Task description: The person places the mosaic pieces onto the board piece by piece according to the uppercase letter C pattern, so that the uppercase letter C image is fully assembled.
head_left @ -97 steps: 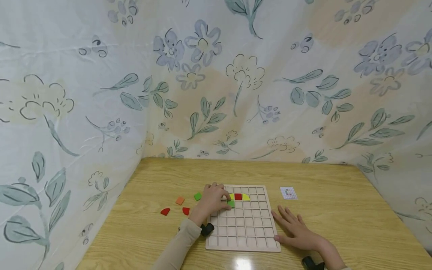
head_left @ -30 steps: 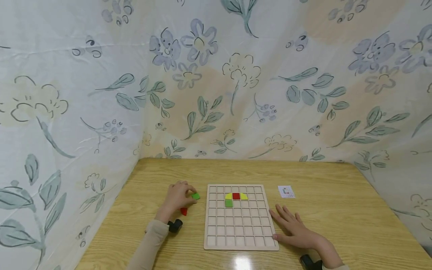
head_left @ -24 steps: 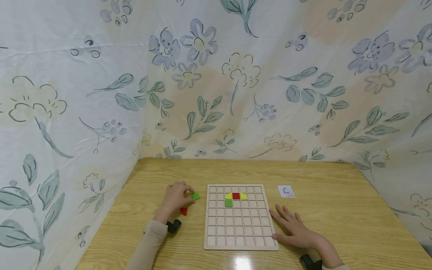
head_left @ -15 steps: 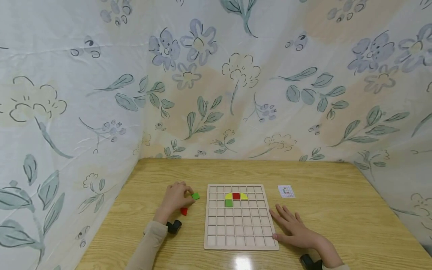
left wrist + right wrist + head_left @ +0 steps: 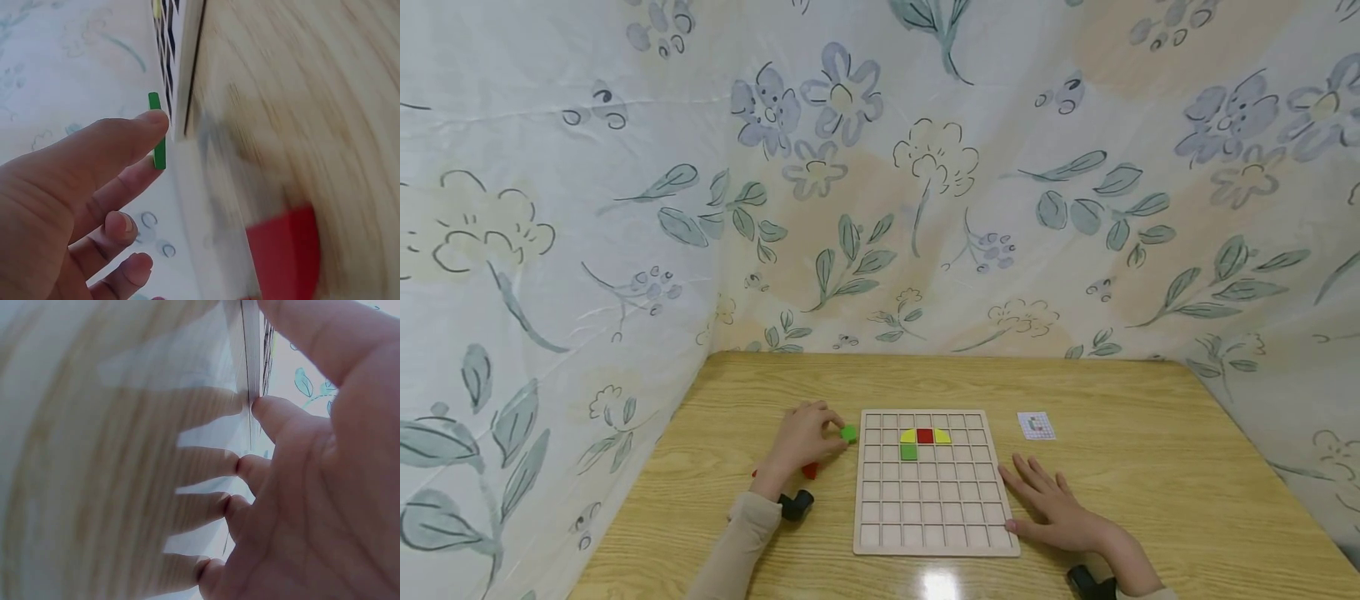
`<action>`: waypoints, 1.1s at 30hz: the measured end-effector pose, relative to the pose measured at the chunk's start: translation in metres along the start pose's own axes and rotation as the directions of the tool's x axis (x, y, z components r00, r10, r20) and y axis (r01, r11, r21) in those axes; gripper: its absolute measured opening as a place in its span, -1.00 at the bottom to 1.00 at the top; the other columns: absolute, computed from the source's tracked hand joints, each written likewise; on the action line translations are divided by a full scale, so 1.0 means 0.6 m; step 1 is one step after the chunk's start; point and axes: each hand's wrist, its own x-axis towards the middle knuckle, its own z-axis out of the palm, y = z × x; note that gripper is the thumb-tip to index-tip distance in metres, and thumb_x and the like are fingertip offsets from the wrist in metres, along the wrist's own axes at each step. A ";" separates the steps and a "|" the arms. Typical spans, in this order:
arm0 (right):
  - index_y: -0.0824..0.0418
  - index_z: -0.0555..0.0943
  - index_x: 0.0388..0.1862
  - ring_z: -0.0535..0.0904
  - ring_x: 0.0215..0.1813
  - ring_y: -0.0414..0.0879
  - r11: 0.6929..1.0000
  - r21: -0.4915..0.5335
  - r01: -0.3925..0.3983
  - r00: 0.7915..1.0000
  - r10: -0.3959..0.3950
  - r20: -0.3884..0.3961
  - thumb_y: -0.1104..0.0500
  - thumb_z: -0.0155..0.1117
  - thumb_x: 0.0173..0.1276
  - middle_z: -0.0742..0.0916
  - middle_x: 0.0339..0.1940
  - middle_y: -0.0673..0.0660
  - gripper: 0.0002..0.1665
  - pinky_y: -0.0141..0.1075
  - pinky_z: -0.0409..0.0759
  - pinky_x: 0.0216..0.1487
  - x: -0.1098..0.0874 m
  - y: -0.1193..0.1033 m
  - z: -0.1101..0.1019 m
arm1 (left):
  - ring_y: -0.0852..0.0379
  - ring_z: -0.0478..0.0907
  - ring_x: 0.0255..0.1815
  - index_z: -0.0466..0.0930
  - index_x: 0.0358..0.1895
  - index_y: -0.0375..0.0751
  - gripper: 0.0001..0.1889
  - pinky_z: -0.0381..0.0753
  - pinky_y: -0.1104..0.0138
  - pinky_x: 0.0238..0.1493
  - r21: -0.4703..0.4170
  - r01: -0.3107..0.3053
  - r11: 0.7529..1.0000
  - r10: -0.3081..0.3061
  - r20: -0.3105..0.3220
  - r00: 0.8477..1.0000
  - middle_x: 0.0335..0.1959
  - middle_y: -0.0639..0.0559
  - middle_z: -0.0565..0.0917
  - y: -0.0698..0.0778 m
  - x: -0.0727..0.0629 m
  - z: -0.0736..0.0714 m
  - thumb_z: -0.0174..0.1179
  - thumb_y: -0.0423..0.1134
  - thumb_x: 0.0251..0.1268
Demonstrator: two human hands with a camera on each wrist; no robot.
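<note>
Between thumb and fingertips my left hand [image 5: 807, 435] pinches a green square tile [image 5: 160, 149], just left of the wooden grid board [image 5: 925, 546]. In the left wrist view the tile is seen edge-on. On the board a red square [image 5: 925, 436] sits between two yellow rounded pieces [image 5: 908, 437], with another green square [image 5: 909, 452] under the left one. My right hand [image 5: 1063, 512] lies spread at the board's right edge, its thumb and index fingertip touching that edge. A red quarter-round piece [image 5: 286, 253] lies below my left hand, partly hidden in the head view.
A small card [image 5: 1036, 425] printed with a coloured grid pattern lies right of the board. Another red piece [image 5: 755, 473] shows at the left wrist's edge. A floral cloth [image 5: 880, 208] hangs behind and beside the wooden table [image 5: 1150, 433].
My left hand left the board after the green square was set there, went to the loose pieces, and now moves rightward with a second green tile. My right hand stays in place.
</note>
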 end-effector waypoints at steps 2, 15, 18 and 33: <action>0.20 0.11 0.45 -0.26 0.40 0.48 1.000 0.004 0.003 1.000 -0.003 0.003 -0.06 0.22 0.25 -0.03 0.46 0.43 -0.12 0.41 -0.44 0.16 -0.001 -0.002 -0.001 | 0.19 0.23 -0.42 0.70 -0.30 0.02 -0.73 0.30 0.04 -0.18 -0.008 -0.015 1.000 0.015 0.000 1.000 -0.54 0.17 0.38 0.006 0.001 0.002 0.41 0.02 -0.09; 0.22 0.10 0.45 -0.27 0.38 0.52 1.000 0.003 0.008 1.000 -0.008 0.019 -0.04 0.21 0.27 -0.04 0.45 0.45 -0.13 0.42 -0.45 0.13 -0.002 -0.007 -0.003 | 0.19 0.25 -0.39 0.69 -0.30 0.07 -0.75 0.22 0.16 -0.24 -0.009 -0.102 0.995 0.103 0.020 0.995 -0.52 0.17 0.40 0.034 0.015 0.017 0.39 0.04 -0.07; 0.23 0.08 0.46 -0.28 0.40 0.49 1.000 0.001 0.004 1.000 -0.004 0.023 -0.04 0.20 0.27 -0.04 0.46 0.44 -0.12 0.41 -0.45 0.14 -0.001 -0.006 -0.003 | 0.19 0.27 -0.37 0.69 -0.29 0.08 -0.74 0.22 0.18 -0.22 -0.010 -0.111 0.994 0.111 0.031 0.993 -0.50 0.18 0.42 0.040 0.020 0.022 0.38 0.05 -0.07; 0.22 0.09 0.45 -0.35 0.46 0.27 0.999 0.023 0.026 1.000 -0.027 0.011 -0.03 0.20 0.28 -0.05 0.45 0.46 -0.13 0.42 -0.45 0.12 -0.003 -0.006 -0.002 | 0.19 0.29 -0.34 0.69 -0.24 0.10 -0.73 0.26 0.16 -0.16 -0.025 -0.144 0.989 0.145 0.081 0.986 -0.45 0.14 0.49 0.080 0.033 0.032 0.36 0.06 -0.03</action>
